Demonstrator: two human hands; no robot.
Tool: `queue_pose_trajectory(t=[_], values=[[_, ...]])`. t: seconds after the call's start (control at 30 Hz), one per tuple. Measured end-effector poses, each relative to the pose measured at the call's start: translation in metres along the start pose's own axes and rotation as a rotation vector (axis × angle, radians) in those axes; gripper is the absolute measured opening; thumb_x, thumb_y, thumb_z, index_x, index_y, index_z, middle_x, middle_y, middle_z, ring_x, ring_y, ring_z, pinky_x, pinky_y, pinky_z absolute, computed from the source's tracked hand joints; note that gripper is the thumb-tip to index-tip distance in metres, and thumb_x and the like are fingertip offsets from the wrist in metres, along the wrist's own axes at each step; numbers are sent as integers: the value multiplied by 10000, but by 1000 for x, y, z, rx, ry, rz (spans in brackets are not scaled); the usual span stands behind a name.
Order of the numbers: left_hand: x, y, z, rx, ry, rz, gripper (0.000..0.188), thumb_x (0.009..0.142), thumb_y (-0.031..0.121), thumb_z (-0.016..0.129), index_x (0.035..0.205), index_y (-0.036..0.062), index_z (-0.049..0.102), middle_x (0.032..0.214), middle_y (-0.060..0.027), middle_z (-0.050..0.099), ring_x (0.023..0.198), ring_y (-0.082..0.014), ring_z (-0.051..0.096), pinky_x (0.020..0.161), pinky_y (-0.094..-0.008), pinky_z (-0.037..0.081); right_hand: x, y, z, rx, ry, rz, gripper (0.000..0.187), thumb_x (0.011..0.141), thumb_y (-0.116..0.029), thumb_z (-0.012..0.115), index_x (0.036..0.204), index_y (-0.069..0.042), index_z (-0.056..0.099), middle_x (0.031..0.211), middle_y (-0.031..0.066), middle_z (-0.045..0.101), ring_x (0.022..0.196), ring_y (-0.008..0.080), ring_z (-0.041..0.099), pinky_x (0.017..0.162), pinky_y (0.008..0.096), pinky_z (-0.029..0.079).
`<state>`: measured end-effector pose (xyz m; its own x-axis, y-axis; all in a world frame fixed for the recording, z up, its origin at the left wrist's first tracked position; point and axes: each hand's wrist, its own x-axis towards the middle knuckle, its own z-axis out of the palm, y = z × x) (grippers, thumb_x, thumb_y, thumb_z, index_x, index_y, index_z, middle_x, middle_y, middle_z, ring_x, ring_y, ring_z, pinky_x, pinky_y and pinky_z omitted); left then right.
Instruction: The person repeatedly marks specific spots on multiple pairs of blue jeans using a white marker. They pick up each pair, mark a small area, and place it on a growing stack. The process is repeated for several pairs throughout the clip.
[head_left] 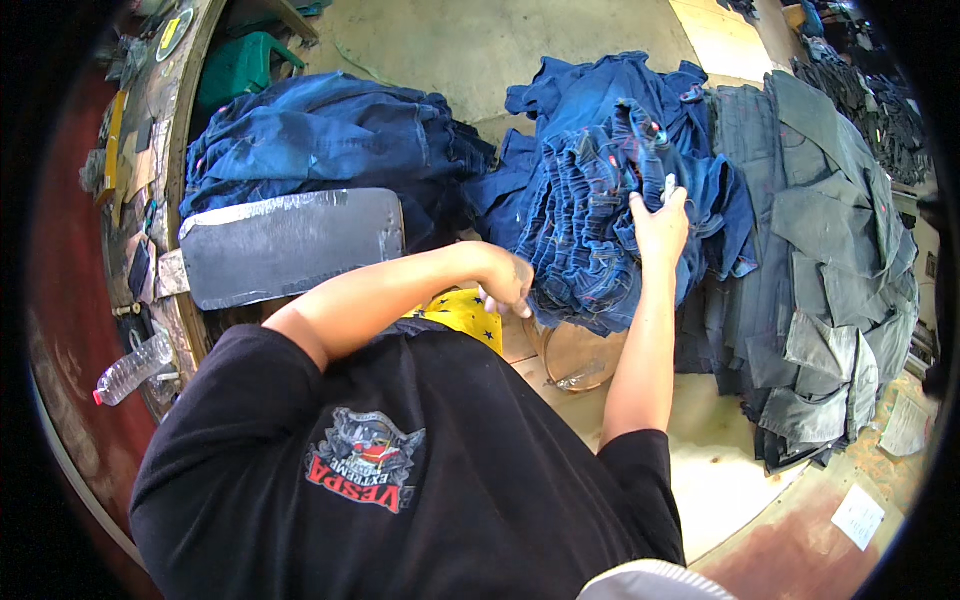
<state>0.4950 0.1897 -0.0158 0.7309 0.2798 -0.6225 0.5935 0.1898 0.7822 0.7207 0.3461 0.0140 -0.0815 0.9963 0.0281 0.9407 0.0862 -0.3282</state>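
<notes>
— What lies around you, biggest first?

— At two to three o'clock a wide heap of grey-green denim pieces (830,270) spreads toward the rim. At ten to eleven o'clock sits a pile of dark blue jeans (320,135), and just below it, at nine o'clock, a grey padded board (290,245) on the curved edge of the work table (180,150).

— And what are you working on?

— The stack of folded blue jeans (600,210), just above centre at twelve to one o'clock, touching the grey-green heap on its right.

— Your hands?

— My right hand (660,225) rests on the stack's upper right side, fingers closed over the folded edges, with something small and pale showing at my fingertips; I cannot tell what. My left hand (508,285) is at the stack's lower left edge, fingers curled underneath the bottom layers and mostly hidden, so I cannot tell how tightly it grips.

— Anything smaller?

— A round wooden stool (580,360) at six o'clock beneath the stack, a yellow cloth with dark stars (465,312) beside it, and a clear plastic bottle (130,368) at eight o'clock.
</notes>
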Motion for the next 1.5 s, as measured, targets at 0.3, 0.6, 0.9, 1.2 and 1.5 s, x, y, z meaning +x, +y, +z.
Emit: queue_pose_trajectory(t=[0.3, 0.6, 0.9, 1.2, 1.5], values=[[-52, 104, -12, 210, 1386, 630, 832, 723, 387, 980, 1308, -87, 626, 1118, -292, 734, 1106, -457, 720, 958, -520, 590, -93, -101, -133, 275, 121, -173, 434, 909, -272, 813, 1095, 18, 549, 974, 257, 670, 948, 506, 669, 884, 538, 520], [-91, -28, 58, -789, 551, 259, 769, 1061, 472, 668, 1560, -92, 512, 1561, -188, 607, 1411, -273, 591, 1205, -377, 442, -43, -227, -2, -74, -309, -484, 336, 787, -102, 763, 1078, -12, 619, 920, 245, 749, 929, 478, 738, 805, 538, 576], [-320, -184, 156, -950, 706, -128, 707, 1134, 585, 492, 1422, -32, 683, 1349, -167, 743, 1229, -260, 705, 1121, -395, 519, -182, -461, 127, 380, -359, -813, 304, 849, -144, 784, 1056, -10, 606, 959, 228, 752, 907, 461, 738, 832, 532, 587], [-453, -307, 205, -1022, 955, 357, 592, 1120, 465, 592, 1416, -41, 674, 1278, -194, 780, 1115, -315, 784, 922, -434, 636, -196, -387, 144, 157, 145, -534, 454, 1049, -421, 698, 1072, 32, 689, 1097, 275, 735, 1042, 472, 700, 925, 554, 543], [-301, -191, 169, -56, 1461, 97, 377, 1026, 383, 702, 999, 10, 750, 924, -233, 754, 869, -399, 744, 840, -498, 589, -142, -361, 192, 213, -45, -232, 543, 849, -365, 921, 1094, 64, 694, 1054, 268, 769, 990, 429, 754, 869, 483, 578]])
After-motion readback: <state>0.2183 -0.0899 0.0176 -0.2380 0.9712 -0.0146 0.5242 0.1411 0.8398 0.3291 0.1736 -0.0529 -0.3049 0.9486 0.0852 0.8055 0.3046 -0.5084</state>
